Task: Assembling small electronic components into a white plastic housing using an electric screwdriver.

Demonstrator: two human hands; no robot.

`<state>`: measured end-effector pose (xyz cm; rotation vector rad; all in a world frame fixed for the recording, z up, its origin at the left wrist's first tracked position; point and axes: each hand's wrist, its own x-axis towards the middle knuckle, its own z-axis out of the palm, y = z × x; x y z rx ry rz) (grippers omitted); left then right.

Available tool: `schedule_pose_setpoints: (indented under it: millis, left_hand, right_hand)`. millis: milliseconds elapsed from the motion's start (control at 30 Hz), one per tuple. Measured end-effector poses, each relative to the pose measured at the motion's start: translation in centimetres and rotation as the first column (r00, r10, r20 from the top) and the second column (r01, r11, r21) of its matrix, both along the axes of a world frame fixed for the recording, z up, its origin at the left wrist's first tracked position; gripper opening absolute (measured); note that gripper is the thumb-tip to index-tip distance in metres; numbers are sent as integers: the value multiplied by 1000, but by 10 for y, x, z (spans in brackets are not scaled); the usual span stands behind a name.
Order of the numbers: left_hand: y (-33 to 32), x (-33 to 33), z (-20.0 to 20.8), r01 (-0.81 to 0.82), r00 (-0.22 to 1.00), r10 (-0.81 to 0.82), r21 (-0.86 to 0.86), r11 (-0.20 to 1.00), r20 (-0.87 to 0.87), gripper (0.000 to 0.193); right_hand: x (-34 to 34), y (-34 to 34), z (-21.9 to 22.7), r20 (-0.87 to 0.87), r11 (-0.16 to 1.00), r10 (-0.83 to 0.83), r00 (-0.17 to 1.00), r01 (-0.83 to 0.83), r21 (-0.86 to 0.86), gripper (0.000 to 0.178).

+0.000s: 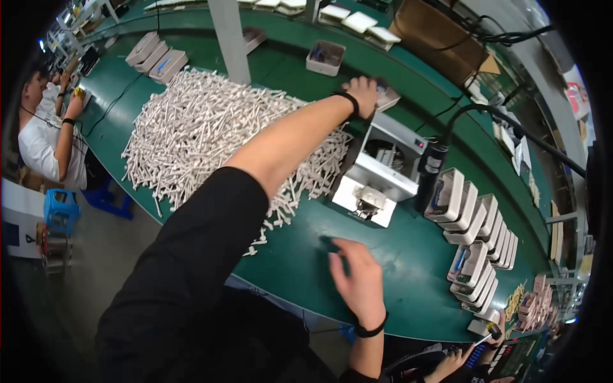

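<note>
My left hand (361, 96) reaches across the bench behind a grey metal machine (383, 163). Its fingers close over the side of a pale plastic tray (388, 96); the thumb is hidden. My right hand (359, 277) hangs low over the green bench in front of the machine, thumb and fingers apart with nothing between them. Under my left forearm spreads a large heap of white rod-shaped plastic pieces (191, 127). A small metal fixture (370, 200) sits on the machine's white front plate.
Stacked pale trays (472, 223) stand right of the machine. A black cylindrical device (433, 163) with a thick cable is beside it. Another tray (325, 57) lies at the back near a grey post (228, 38). Co-workers sit at the far left and lower right.
</note>
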<state>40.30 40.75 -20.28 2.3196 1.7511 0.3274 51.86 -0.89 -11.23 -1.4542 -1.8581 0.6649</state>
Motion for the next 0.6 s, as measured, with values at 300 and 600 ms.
schedule_pose_setpoints:
  millis: [300,600]
  left_hand:
    - [-35,-85,119,64,912,-66,19,998,405,109]
    - [-254,-272,207,204,470,-165,75,976,867,69]
  right_hand:
    - [-85,-17,-23,191,910,402,896,-414,28,38]
    - [-191,-8,-52,615,658,505,606,-731,181,65]
